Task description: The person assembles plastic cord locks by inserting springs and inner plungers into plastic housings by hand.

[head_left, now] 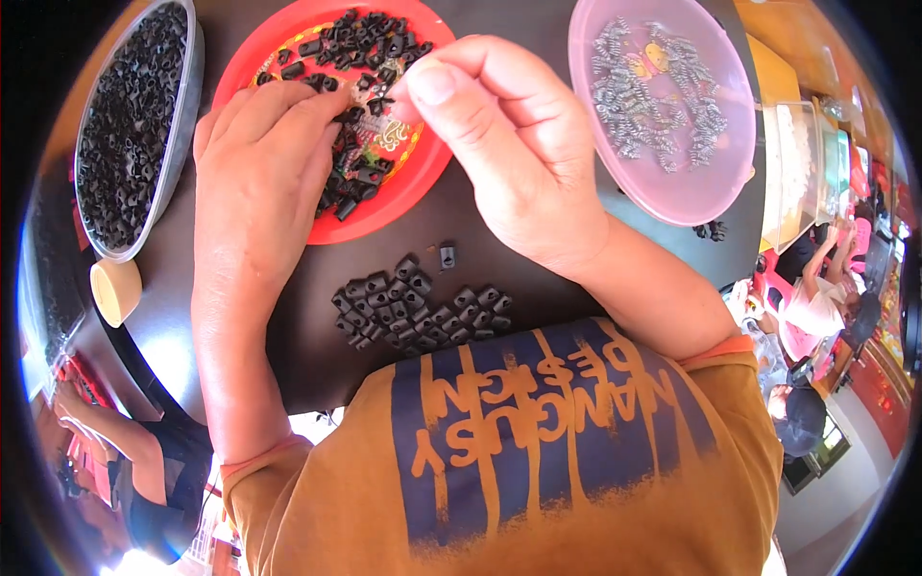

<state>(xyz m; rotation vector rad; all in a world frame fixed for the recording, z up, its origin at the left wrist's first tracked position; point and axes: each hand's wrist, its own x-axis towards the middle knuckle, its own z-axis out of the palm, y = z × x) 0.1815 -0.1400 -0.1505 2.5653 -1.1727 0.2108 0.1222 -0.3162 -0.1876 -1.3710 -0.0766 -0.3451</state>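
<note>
My left hand (264,158) is over the left part of a red plate (235,72), fingers bent down and drawn together among small black plastic parts (384,38) that look like cord-lock pieces. Its fingertips are partly hidden, and what they grip does not show clearly. Above the plate's right rim, my right hand (509,144) is raised with thumb and forefinger pinched together. Whatever sits in that pinch is too small to make out. Nearer my body, several black cord-lock barrels (413,307) lie grouped on the dark table (298,317), with one apart at their far side.
A clear oval tub (192,125) full of small black parts stands at left, a cream round lid or cup (115,291) beside it. At right, a pinkish translucent bowl (663,182) holds metal springs (624,106). Other people sit beyond the table on both sides.
</note>
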